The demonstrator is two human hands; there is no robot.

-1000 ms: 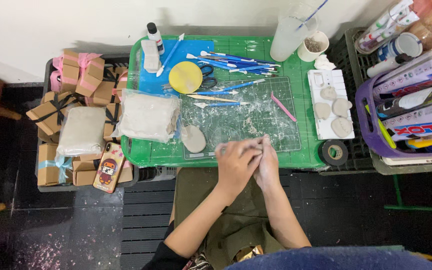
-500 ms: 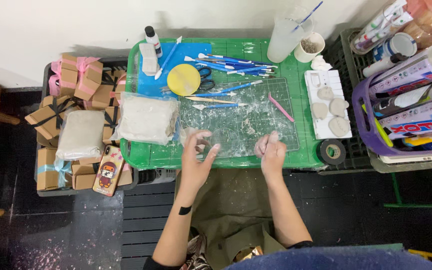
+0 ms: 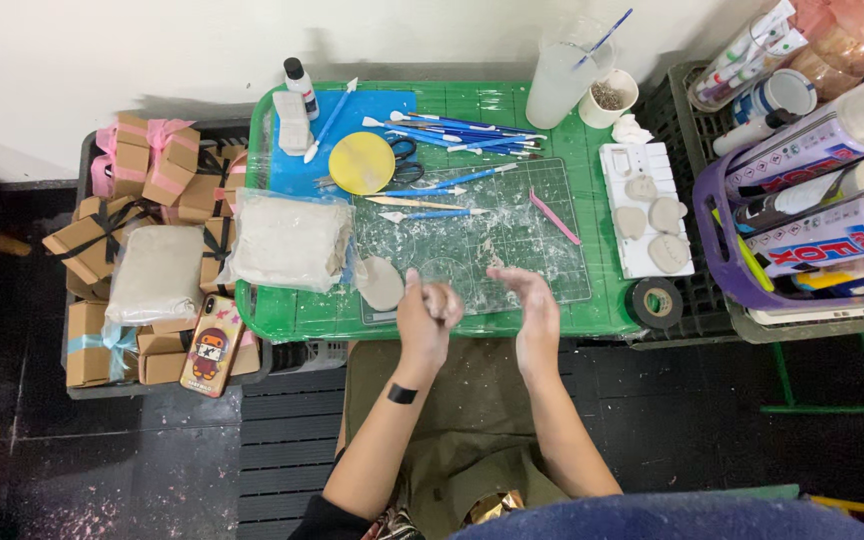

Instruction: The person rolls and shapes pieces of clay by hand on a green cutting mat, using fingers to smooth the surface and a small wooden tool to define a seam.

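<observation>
My left hand (image 3: 426, 318) is closed around a small lump of pale clay (image 3: 442, 297) over the front edge of the green tray table (image 3: 282, 318). My right hand (image 3: 532, 305) is open beside it, palm turned toward the left hand, dusted white and holding nothing. A flat grey clay disc (image 3: 382, 282) lies on the cutting mat (image 3: 512, 235) just left of my left hand. A plastic bag of grey clay (image 3: 290, 240) rests on the tray's left side.
Blue modelling tools (image 3: 452, 130), a yellow lid (image 3: 361, 163) and a pink tool (image 3: 554, 218) lie at the back. A white tray with clay shapes (image 3: 647, 212), a tape roll (image 3: 658, 302) and a basket of spray cans (image 3: 822, 230) stand right. Gift boxes (image 3: 142, 170) and a phone (image 3: 214, 345) lie left.
My hands were pressed together a second ago, then spread apart over the mat. Now they have come closer again, the left one closed on the clay lump.
</observation>
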